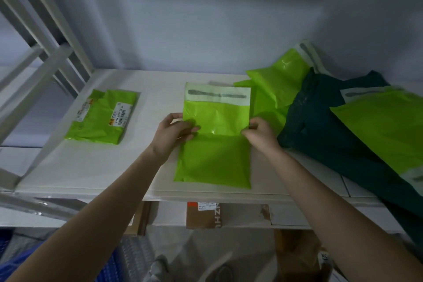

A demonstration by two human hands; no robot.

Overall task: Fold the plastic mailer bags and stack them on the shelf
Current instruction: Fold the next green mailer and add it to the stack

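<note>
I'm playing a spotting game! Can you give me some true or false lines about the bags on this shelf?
1. Both hands hold the green mailer bag in the middle. True: left hand, right hand.
2. The folded bag with labels lies to the right. False: it lies to the left.
3. A dark green bag lies in the pile on the right. True.
4. The shelf is black. False: it is white.

lime-green mailer bag (215, 144) — white strip, white shelf (91, 167)
</note>
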